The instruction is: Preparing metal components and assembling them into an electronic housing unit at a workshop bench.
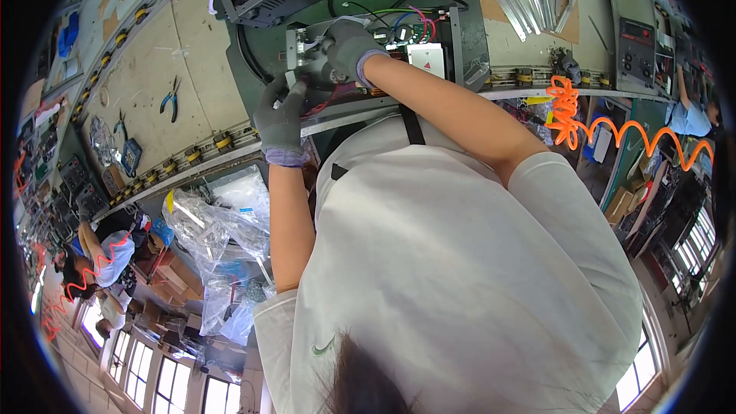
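Near the top centre of the frame, both gloved hands work on an open electronics chassis (383, 38). The left hand (280, 119) pinches its front edge; the right hand (349, 50) curls over a metal part, grip unclear. Wiring beneath is hidden.

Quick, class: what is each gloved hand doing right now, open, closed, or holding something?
Left hand: closed on the front edge of the open electronics unit.
Right hand: curled, pressing on a metal part inside it; a firm grip cannot be told.
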Demonstrator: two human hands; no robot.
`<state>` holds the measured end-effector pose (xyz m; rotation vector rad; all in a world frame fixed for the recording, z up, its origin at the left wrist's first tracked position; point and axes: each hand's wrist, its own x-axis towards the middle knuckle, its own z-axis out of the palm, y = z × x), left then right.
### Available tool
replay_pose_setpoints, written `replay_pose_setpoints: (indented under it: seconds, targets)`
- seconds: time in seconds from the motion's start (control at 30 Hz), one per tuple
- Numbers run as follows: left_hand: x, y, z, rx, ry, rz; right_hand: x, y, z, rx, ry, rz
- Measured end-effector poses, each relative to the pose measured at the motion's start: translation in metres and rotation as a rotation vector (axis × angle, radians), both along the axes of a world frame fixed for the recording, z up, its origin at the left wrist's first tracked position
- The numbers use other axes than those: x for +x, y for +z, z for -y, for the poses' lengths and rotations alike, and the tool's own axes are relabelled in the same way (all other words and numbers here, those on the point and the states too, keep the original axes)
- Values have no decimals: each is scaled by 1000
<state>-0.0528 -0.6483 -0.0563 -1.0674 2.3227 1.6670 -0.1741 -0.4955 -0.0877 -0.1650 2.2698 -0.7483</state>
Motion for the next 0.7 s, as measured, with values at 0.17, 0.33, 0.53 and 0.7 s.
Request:
replay_pose_setpoints:
  seconds: [0.17, 0.33, 0.53, 0.7]
  targets:
    - [5, -2, -1, 15, 4, -28, 6, -15, 18, -105, -119, 134]
    - [4, 2, -2, 32, -3, 30, 7, -34, 17, -160, -196, 207]
    - [5, 2, -4, -67, -30, 31, 11, -10, 14, -108, -235, 168]
    - [-5, 19, -11, -127, -72, 62, 12, 7, -5, -96, 37, -57]
